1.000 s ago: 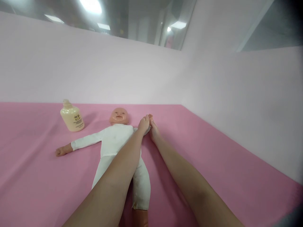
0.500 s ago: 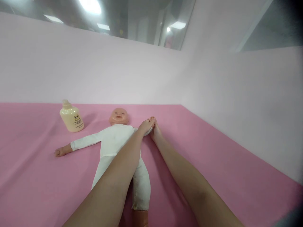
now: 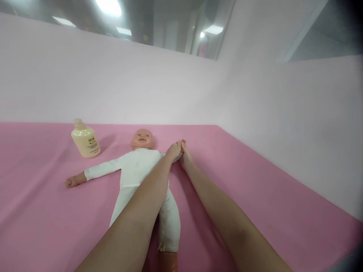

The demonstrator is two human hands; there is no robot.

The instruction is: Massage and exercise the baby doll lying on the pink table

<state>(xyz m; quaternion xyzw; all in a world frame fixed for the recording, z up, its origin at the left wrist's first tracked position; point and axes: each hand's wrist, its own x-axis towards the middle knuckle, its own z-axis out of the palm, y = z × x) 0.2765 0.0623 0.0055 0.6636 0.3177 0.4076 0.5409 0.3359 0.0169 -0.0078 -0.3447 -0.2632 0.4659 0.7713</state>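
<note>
A baby doll (image 3: pixel 138 166) with a white cloth body lies on its back on a pink sheet (image 3: pixel 255 181), its head toward the wall. My left hand (image 3: pixel 174 151) reaches across the doll's body and is closed around the doll's arm on the right side, near its hand. Against it from the right, my right hand (image 3: pixel 185 156) is closed on the doll's hand (image 3: pixel 183 142). Most of my fingers and the doll's wrist are hidden. The doll's other arm stretches out to the left, in contact with neither of my hands.
A cream pump bottle (image 3: pixel 86 139) with a printed label stands left of the doll's head. White walls (image 3: pixel 159 87) rise behind and to the right of the sheet. Above the back wall is a reflective glass panel (image 3: pixel 170 26).
My right thumb and fingers have shifted slightly over the doll's hand. The doll's body and the bottle stay where they were.
</note>
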